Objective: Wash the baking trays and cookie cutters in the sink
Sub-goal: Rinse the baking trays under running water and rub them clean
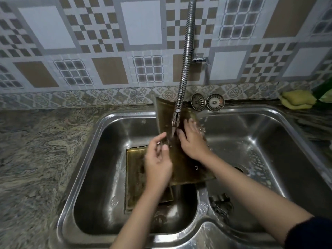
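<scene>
A brownish baking tray [186,166] stands tilted over the divider of the double sink [86,159], its top edge leaning at the back rim. Water runs from the flexible tap [176,119] onto it. My right hand [193,141] lies flat on the tray's face with fingers spread under the stream. My left hand [158,159] is at the tray's left edge, fingers loosely curled; its grip is unclear. A second tray [133,178] lies flat in the left basin. Metal cookie cutters [221,203] sit in the right basin near the divider.
Two round sink strainers [207,102] lean on the back ledge. A yellow sponge [298,99] and a green object [325,92] sit at the back right. Marbled stone counter [36,159] spreads to the left. The right basin's drain [242,170] is beside my right forearm.
</scene>
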A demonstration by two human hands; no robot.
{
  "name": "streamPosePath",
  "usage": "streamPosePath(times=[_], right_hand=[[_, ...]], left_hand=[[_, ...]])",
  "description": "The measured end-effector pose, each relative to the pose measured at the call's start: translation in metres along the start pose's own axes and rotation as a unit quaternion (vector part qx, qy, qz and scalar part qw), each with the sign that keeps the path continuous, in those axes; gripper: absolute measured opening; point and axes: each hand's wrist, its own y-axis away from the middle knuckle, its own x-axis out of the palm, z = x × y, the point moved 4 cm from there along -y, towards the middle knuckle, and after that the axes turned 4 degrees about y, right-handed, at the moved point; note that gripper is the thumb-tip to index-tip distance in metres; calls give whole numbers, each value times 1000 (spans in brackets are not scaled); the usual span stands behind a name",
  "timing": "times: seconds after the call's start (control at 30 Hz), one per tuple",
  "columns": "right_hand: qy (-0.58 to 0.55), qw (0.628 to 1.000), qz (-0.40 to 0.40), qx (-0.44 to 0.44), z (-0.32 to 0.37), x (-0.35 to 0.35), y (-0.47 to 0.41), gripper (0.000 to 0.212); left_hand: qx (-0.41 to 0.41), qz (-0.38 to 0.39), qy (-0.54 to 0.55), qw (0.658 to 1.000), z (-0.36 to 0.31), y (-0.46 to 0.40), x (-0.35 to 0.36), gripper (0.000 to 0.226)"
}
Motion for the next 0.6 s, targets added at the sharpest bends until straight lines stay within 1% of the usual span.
streamPosePath(times=[0.03, 0.07, 0.13, 0.17, 0.2, 0.23, 0.27, 0.33, 0.37, 0.4, 0.47, 0.5, 0.53, 0.57, 0.6], right_hand=[[-20, 1000, -20, -6, 8, -2, 0, 55], [-37, 998, -22, -47, 17, -1, 4, 54], [-44, 987, 25, -155, 26, 4, 23, 54], [-29, 979, 61, -193, 23, 7, 35, 54], [-3, 973, 93, -212, 15, 9, 41, 53], [33, 972, 107, -206, 6, 8, 39, 53], [72, 978, 105, -168, -3, 6, 31, 54], [120, 989, 80, -42, -10, -4, 14, 58], [121, 990, 65, -2, -7, -7, 8, 60], [111, 992, 55, -8, 0, -7, 6, 59], [68, 988, 80, -115, 18, 2, 14, 53], [50, 978, 103, -173, 23, 6, 23, 51], [45, 968, 122, -213, 21, 8, 31, 51], [57, 963, 132, -229, 13, 7, 35, 51], [82, 964, 128, -216, 3, 5, 31, 52]], left_hand=[[15, 4, -8, 1000, -2, 4, 7, 35], [22, -6, -11, 1000, -4, 4, 9, 33], [8, -41, -2, 999, -3, -7, -1, 31], [-9, -57, 1, 998, 0, -13, -9, 31], [-29, -66, 1, 997, 4, -17, -16, 30], [-47, -68, -1, 997, 7, -19, -19, 30], [-61, -65, -2, 996, 10, -17, -18, 30], [-76, -41, -1, 996, 12, -6, -2, 30], [-81, -23, 6, 996, 12, 1, 9, 30], [-85, -8, 14, 996, 12, 7, 20, 29], [-90, -8, 34, 995, 10, 13, 26, 28], [-96, -22, 44, 994, 10, 9, 21, 28], [-104, -42, 49, 992, 11, 3, 12, 28], [-111, -60, 46, 991, 14, -4, 0, 28], [-116, -69, 40, 990, 16, -10, -9, 29]])
